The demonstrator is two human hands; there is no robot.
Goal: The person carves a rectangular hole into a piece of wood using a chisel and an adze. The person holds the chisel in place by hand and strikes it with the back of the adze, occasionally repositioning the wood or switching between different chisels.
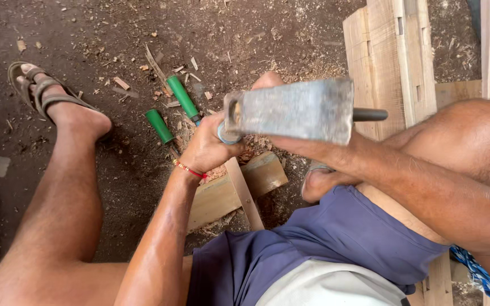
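Observation:
My left hand [205, 148] is closed around the pale blue handle of a chisel [226, 135], held down over a wooden block [222, 197] on the ground amid wood chips. A narrow wooden strip [246, 195] lies across that block. A large flat grey metal hammer head [293, 110] with a dark handle [370, 115] sticks out to the right, raised just above the chisel's top. My right forearm runs up under it. My right hand [267, 80] is mostly hidden behind the metal head and grips the tool.
Two green-handled chisels [182, 96] [159, 126] lie on the dirt floor beyond my left hand. My sandalled left foot [49, 97] rests far left, my right foot [316, 182] by the block. Notched wooden frame pieces [392, 56] are stacked at the right.

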